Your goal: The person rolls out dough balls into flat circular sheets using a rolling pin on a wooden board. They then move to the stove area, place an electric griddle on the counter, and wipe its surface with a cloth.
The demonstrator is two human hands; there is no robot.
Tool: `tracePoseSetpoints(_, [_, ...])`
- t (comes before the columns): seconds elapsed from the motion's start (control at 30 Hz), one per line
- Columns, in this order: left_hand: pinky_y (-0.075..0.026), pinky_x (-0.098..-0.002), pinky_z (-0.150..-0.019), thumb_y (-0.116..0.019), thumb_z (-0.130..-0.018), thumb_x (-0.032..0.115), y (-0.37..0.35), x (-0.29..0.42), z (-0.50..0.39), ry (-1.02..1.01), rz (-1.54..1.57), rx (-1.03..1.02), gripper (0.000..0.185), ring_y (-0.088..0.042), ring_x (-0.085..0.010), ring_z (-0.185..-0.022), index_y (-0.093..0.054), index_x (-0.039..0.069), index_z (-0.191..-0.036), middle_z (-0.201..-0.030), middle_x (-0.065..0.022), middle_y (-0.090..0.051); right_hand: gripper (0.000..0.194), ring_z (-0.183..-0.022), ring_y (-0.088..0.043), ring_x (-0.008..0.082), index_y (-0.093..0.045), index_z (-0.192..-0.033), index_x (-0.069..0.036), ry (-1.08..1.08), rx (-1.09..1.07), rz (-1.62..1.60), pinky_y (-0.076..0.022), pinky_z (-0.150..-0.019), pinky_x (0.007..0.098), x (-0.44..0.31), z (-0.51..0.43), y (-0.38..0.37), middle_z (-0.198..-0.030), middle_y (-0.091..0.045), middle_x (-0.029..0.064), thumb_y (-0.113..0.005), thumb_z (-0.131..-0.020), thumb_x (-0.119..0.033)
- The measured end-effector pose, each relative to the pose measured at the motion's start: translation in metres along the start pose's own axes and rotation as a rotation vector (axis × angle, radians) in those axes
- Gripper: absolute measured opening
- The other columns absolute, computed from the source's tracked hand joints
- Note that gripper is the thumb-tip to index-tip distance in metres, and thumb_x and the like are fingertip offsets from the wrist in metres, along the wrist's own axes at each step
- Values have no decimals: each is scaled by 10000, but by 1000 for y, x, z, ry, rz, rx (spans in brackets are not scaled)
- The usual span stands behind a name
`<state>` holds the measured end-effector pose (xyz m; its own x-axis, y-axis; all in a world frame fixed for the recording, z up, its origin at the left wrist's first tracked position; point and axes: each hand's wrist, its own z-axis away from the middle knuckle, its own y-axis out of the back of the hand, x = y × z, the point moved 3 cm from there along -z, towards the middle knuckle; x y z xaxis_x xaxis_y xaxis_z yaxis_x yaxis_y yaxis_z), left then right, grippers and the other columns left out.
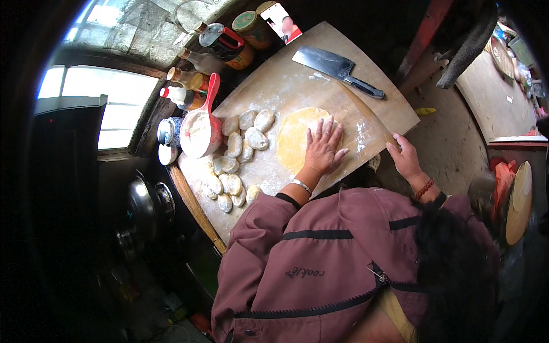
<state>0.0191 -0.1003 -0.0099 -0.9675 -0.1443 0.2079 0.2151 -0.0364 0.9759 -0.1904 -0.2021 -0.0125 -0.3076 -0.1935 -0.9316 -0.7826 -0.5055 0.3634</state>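
A flat round sheet of yellow dough lies on a floured wooden board. My left hand rests palm down on its right side, fingers spread, covering part of it. At the near edge of the board, my right hand holds the end of what looks like a long wooden rolling pin. Left of the sheet sit several floured oval dough pieces, grouped close together. A cleaver with a black handle lies flat at the far side, its handle close to the pin's far end.
A red-handled dipper holding pale powder stands by the oval pieces. Bottles, a dark jug, a tin and a lit phone line the back. A blue-and-white jar stands left. A metal pot sits lower left.
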Motion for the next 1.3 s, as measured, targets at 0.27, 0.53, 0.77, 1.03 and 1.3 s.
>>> tracePoseSetpoints(0.27, [-145, -453, -1028, -482, -798, 352, -4, -10, 2, 123, 422, 118, 675, -200, -337, -1271, -211, 39, -1331, -1375, -192, -207, 346, -931, -568, 230, -494, -1069, 70, 38, -8, 54, -427, -808, 296, -5, 2, -5, -993, -581, 187, -563, -802, -139])
tracePoseSetpoints(0.53, [-228, -433, -1001, -478, -819, 219, 0, -35, 44, 187, 465, 383, 494, -275, -370, -1225, -359, 26, -1258, -1312, -212, -316, 342, -928, -571, 246, -502, -1062, 64, -30, -35, -49, -428, -810, 293, -5, 8, -6, -992, -579, 195, -566, -797, -142])
tracePoseSetpoints(0.77, [-204, -503, -990, -505, -804, 306, -13, -4, 71, -26, 181, 97, 475, -273, -338, -1239, -435, 63, -1205, -1315, -147, -339, 352, -951, -563, 288, -506, -1060, 62, 64, -112, 9, -429, -822, 310, -15, -1, -23, -1009, -568, 217, -573, -783, -145])
tracePoseSetpoints(1.03, [-228, -526, -965, -533, -781, 343, -12, -3, 77, -61, 71, 119, 478, -266, -300, -1247, -465, 85, -1177, -1320, -108, -336, 342, -943, -557, 306, -511, -1059, 47, 120, -183, 146, -438, -807, 321, -30, 2, -32, -1006, -564, 213, -562, -782, -147])
tracePoseSetpoints(1.3, [-256, -460, -979, -520, -788, 380, -14, -8, 82, -108, 148, 100, 551, -294, -298, -1234, -410, 75, -1232, -1315, -112, -353, 344, -789, -558, 308, -491, -1107, -82, 382, -233, 499, -469, -659, 360, -25, -8, -49, -897, -548, 131, -555, -784, -182])
